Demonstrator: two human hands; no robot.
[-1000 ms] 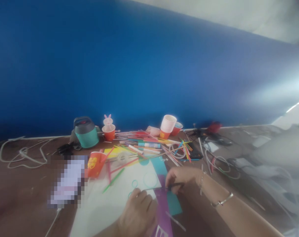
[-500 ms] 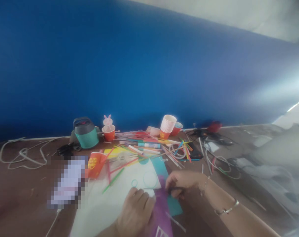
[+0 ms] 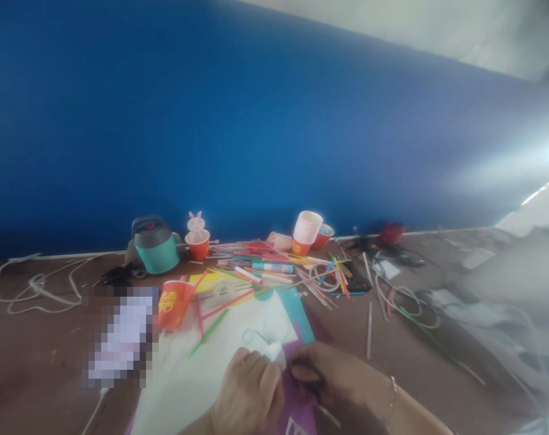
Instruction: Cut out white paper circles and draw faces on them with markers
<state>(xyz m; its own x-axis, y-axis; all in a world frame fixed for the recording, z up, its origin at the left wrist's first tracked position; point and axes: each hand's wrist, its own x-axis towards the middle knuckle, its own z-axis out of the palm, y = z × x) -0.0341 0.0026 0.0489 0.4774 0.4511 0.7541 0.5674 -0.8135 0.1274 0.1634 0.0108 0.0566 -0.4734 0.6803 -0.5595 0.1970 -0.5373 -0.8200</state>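
My right hand (image 3: 313, 368) is closed on a pair of scissors (image 3: 320, 379); their black handles show, and a thin blade seems to reach past the paper edge. Close on its left, my left hand (image 3: 249, 389) pinches a small piece of white paper (image 3: 275, 352) that stands up a little from the sheets. Beneath both lie a large white sheet (image 3: 179, 374) and a purple sheet (image 3: 296, 396). Teal circles are drawn on the white paper (image 3: 274, 326) just beyond the hands. My left fingertips are partly hidden behind its knuckles.
Behind the paper spreads a pile of coloured sticks and straws (image 3: 256, 251). A tilted red paper cup (image 3: 174, 305), a cup with a rabbit cutout (image 3: 197, 244), stacked cups (image 3: 307, 232) and a teal pot (image 3: 159, 251) stand around. Cables (image 3: 43, 287) lie at left, under the blue wall (image 3: 256, 121).
My right hand has come down and left with the scissors, close to my left hand. The small white paper in my left hand now stands up more.
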